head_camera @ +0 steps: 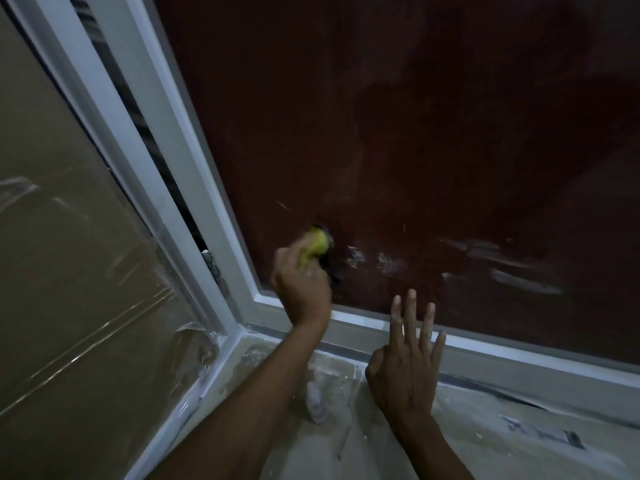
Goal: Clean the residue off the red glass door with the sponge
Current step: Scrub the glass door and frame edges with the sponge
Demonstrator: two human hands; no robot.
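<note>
At lower centre the sponge [314, 249] is gripped by the left hand [300, 289], fingers curled round it, and pressed to the door [398, 133]. Further right, the right hand [405, 362] is held with fingers spread. White residue [502, 268] is left at right; the job is judged unfinished.

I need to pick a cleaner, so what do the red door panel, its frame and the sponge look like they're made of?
Door panel: looks like dark red glass, smooth with a dull sheen, white smears sitting on the surface.
Frame: probably painted or coated metal or plastic, pale, with straight edges; I can't tell which.
Sponge: soft yellow foam, squeezed in the left hand; blurred.
</note>
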